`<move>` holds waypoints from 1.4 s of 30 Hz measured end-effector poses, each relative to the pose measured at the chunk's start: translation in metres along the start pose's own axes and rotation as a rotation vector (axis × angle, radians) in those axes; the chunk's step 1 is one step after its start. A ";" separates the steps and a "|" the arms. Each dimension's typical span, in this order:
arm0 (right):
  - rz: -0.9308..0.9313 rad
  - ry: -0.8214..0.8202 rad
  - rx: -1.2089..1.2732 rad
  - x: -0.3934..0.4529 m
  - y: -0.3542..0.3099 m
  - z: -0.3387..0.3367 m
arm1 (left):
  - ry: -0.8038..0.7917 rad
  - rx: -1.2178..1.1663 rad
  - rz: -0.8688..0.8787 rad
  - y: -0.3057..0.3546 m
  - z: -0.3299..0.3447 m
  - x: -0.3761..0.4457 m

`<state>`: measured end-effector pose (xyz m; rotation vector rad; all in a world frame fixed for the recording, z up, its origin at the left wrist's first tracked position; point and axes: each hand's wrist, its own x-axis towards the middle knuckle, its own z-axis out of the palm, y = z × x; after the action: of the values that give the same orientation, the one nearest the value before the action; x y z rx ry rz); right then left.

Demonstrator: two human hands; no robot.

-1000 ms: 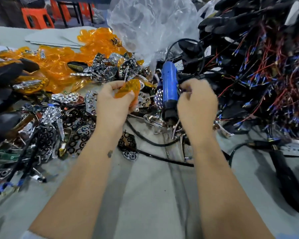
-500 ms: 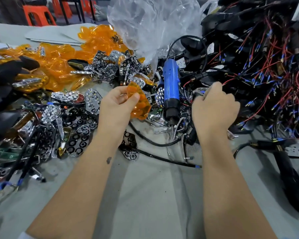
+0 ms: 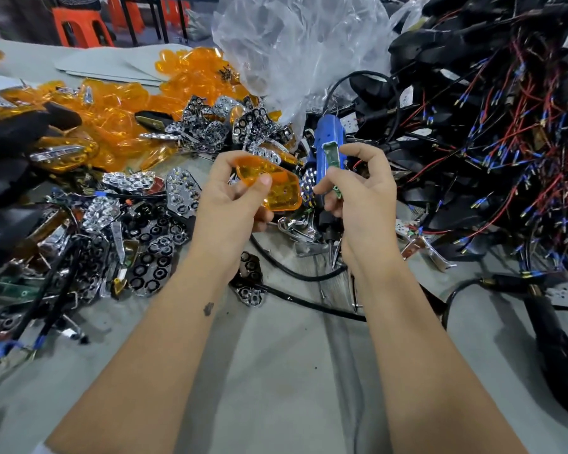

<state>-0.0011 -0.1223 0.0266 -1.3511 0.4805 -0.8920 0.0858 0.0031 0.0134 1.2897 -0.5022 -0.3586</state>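
An orange plastic cover (image 3: 277, 188) was held up above the tabletop (image 3: 276, 371) by the left hand (image 3: 230, 204). The fingers were curled round its near edge and the thumb was pressed on its top face. The cover was tilted, with its hollow side turned towards the right.

Just beside it, a small green circuit board (image 3: 329, 154) was pinched in the right hand (image 3: 364, 198) between the thumb and the curled fingers. Its upper end stuck up clear of the hand. Whether the board and the cover touched could not be told, though a narrow gap seemed to be left between them.

A blue power screwdriver (image 3: 323, 129) was seen lying behind the board, its tip pointed towards the person. A heap of orange covers (image 3: 112, 109) and a heap of silver reflectors (image 3: 207, 126) were spread to the left. A clear plastic bag (image 3: 292, 44) was seen at the back, and a tangle of red and black wires (image 3: 505, 132) was piled to the right. A black cable (image 3: 295, 275) was trailed across the tabletop under the wrists.
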 end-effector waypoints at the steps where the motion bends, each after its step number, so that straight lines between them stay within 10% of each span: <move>1: 0.013 0.004 0.010 0.001 0.001 0.000 | -0.010 -0.019 0.002 0.000 0.000 0.000; 9: -0.228 0.075 -0.318 0.000 0.009 0.007 | -0.041 0.008 0.024 -0.007 0.004 0.003; 32: -0.043 -0.185 0.163 -0.006 0.009 0.015 | -0.011 -0.584 -0.254 0.000 -0.002 0.009; 42: -0.128 -0.240 -0.099 -0.005 0.012 0.013 | 0.012 -0.222 -0.128 -0.001 0.001 0.006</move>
<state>0.0091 -0.1103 0.0170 -1.5708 0.2574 -0.8052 0.0903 -0.0004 0.0136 1.1102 -0.3594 -0.4997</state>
